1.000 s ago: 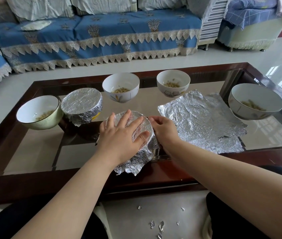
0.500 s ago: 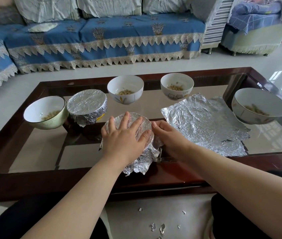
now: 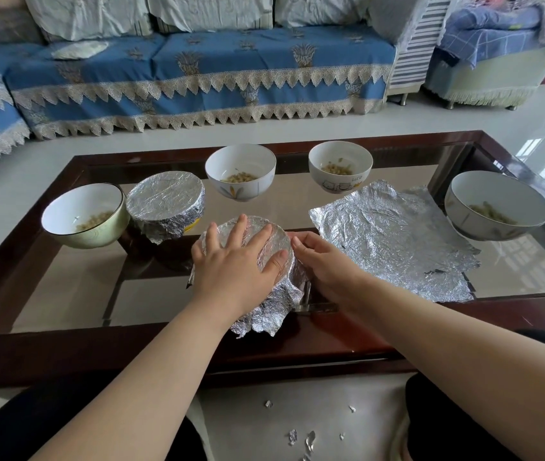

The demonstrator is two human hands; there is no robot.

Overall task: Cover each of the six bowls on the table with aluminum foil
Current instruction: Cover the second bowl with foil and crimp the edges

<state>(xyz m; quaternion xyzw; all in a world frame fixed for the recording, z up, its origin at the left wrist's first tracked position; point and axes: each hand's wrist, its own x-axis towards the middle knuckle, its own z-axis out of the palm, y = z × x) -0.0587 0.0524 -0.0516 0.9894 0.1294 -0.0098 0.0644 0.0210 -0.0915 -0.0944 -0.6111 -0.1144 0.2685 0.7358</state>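
A foil-wrapped bowl (image 3: 272, 296) stands near the front edge of the glass table. My left hand (image 3: 234, 261) lies flat on its foil top with fingers spread. My right hand (image 3: 326, 264) presses the foil against the bowl's right side, fingers nearly straight. A second bowl, fully covered in foil (image 3: 166, 202), stands behind and to the left. Open bowls with beans inside: a green one (image 3: 86, 219) far left, a white one (image 3: 241, 171) at the back middle, a cartoon-printed one (image 3: 341, 166) at the back right, a large one (image 3: 497, 204) far right.
A crumpled loose sheet of foil (image 3: 394, 241) lies flat on the glass right of my hands. The table has a dark wooden frame (image 3: 64, 347). Small foil scraps (image 3: 301, 437) lie on the floor between my knees. A blue-covered sofa (image 3: 197, 74) stands behind the table.
The camera tilted down a little, so the table sits lower in view. My right hand slid slightly along the foil at the bowl's right side. My left hand stayed on top.
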